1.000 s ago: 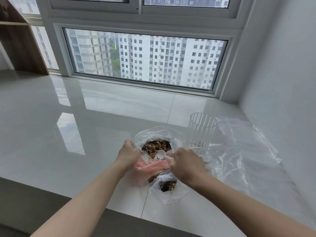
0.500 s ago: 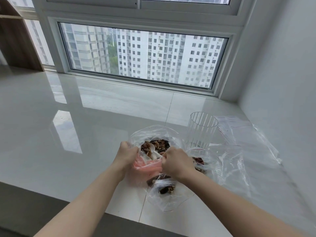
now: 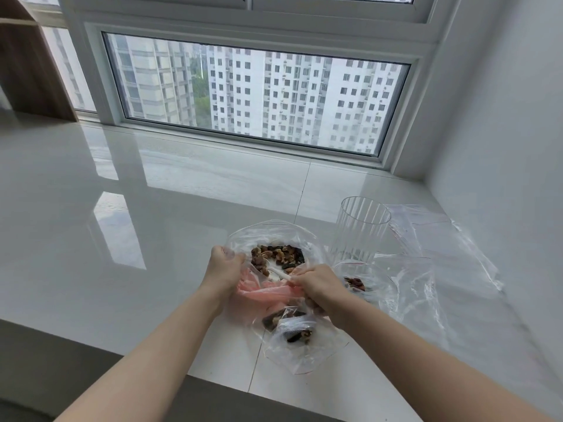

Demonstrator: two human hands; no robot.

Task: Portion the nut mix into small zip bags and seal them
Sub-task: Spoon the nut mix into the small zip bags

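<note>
A big clear bag [image 3: 268, 231] with a pink lower part lies open on the white sill and holds the brown nut mix [image 3: 277, 256]. My left hand [image 3: 224, 269] grips the bag's left rim. My right hand [image 3: 320, 289] holds the handle of a white spoon [image 3: 278, 273], whose bowl is in the nuts. A small zip bag [image 3: 300, 339] with some nuts lies just below my right hand. Another small bag [image 3: 358, 283] with nuts lies to its right.
A ribbed clear cup [image 3: 361, 231] stands right of the big bag. Empty clear zip bags [image 3: 441, 248] are spread by the right wall. The sill's front edge [image 3: 182, 373] runs under my forearms. A window [image 3: 253, 95] stands behind.
My right hand has taken hold of the spoon and pushed it into the nut mix. My left hand moved a little left along the bag's rim. The camera tilted slightly.
</note>
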